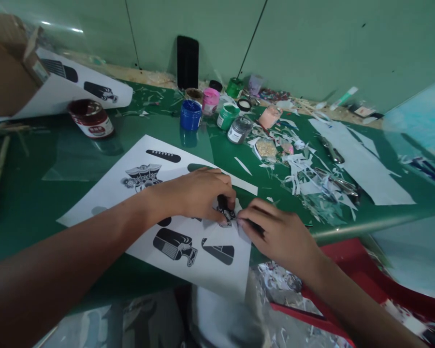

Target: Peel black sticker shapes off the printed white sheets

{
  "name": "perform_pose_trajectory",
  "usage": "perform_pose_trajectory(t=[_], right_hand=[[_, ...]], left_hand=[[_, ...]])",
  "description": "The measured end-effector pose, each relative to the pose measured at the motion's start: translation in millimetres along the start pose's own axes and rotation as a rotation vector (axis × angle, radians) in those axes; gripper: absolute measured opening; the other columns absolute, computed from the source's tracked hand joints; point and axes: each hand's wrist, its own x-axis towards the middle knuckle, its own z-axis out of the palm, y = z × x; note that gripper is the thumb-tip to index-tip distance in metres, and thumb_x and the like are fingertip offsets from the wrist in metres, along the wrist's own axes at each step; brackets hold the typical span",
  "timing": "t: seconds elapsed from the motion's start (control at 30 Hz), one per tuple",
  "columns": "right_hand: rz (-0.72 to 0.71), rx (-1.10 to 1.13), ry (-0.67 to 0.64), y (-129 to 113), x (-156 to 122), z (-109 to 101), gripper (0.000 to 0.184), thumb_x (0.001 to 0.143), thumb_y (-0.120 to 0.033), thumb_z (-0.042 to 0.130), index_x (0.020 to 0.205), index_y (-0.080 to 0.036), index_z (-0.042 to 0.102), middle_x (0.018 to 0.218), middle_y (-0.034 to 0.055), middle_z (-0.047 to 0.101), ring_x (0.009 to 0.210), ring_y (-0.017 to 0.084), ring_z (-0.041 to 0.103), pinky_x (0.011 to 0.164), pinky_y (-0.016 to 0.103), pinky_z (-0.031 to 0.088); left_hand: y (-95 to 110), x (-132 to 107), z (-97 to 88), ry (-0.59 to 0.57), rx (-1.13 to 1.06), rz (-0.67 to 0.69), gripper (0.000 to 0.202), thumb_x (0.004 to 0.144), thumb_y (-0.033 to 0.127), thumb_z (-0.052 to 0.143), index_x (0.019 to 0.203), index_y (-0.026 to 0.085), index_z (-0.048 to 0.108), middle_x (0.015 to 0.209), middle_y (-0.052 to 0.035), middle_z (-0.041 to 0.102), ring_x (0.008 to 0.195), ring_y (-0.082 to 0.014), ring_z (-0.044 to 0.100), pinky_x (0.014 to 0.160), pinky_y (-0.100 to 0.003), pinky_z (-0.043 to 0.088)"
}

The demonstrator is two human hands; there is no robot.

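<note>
My left hand point(205, 193) reaches over a white printed sheet point(217, 280), its thumb and fingers pinching a small paper cutout point(226, 220) with a black-and-white figure. Close by on the right, my right hand point(275, 229) is closed, fingertips pressed together at the cutout's right edge. What those fingertips hold, if anything, is hidden. Several dark printed figures show on the sheet, among them a shape with fine white lines point(176, 245) and a dark slanted shape point(221, 252). My left forearm covers part of the sheet, which hangs over the table's front edge.
Open paint jars stand at the back, including a blue jar point(191, 115) and a dark red jar point(90, 119). A black phone point(187, 63) leans on the wall. Paper scraps point(304, 176) and metal-handled tools point(331, 149) lie right. Below is a red container point(348, 261).
</note>
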Motion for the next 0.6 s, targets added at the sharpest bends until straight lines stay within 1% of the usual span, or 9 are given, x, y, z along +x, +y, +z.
perform_pose_trajectory(t=[0.23,0.37,0.47,0.6], right_hand=[[0.004,-0.026,0.018,-0.1,-0.9,1.1,0.021,0.092,-0.026,0.045,0.085,-0.021,0.064,0.082,-0.0010,0.060,0.057,0.007,0.053,0.046,0.022,0.031],[-0.042,-0.100,0.011,-0.5,0.1,-0.2,0.023,0.093,-0.025,0.043,0.084,-0.021,0.064,0.080,-0.0011,0.059,0.055,0.008,0.050,0.045,0.024,0.028],[-0.072,-0.142,-0.012,0.7,1.3,-1.2,0.023,0.093,-0.024,0.042,0.084,-0.021,0.063,0.079,-0.0015,0.058,0.052,0.008,0.047,0.044,0.025,0.025],[-0.069,-0.069,-0.029,3.7,1.5,-0.5,0.024,0.094,-0.025,0.041,0.086,-0.021,0.063,0.081,-0.0006,0.058,0.057,0.008,0.050,0.045,0.025,0.027]], left_hand=[[-0.6,0.4,-0.4,-0.012,-0.009,-0.010,0.026,0.072,0.041,0.071,0.093,0.026,0.069,0.096,0.0006,0.062,0.096,-0.0191,0.053,0.088,-0.032,0.033],[0.2,0.9,-0.2,-0.010,-0.013,-0.015,0.025,0.073,0.041,0.071,0.092,0.026,0.068,0.096,0.0008,0.062,0.096,-0.0192,0.053,0.087,-0.032,0.033],[1.5,1.7,-0.6,-0.005,-0.014,-0.036,0.023,0.072,0.040,0.072,0.090,0.025,0.068,0.095,0.0013,0.062,0.096,-0.0191,0.053,0.089,-0.033,0.033],[3.3,2.7,-1.6,-0.015,-0.012,-0.056,0.022,0.071,0.037,0.073,0.089,0.025,0.068,0.094,0.0013,0.062,0.097,-0.0196,0.054,0.088,-0.033,0.033]])
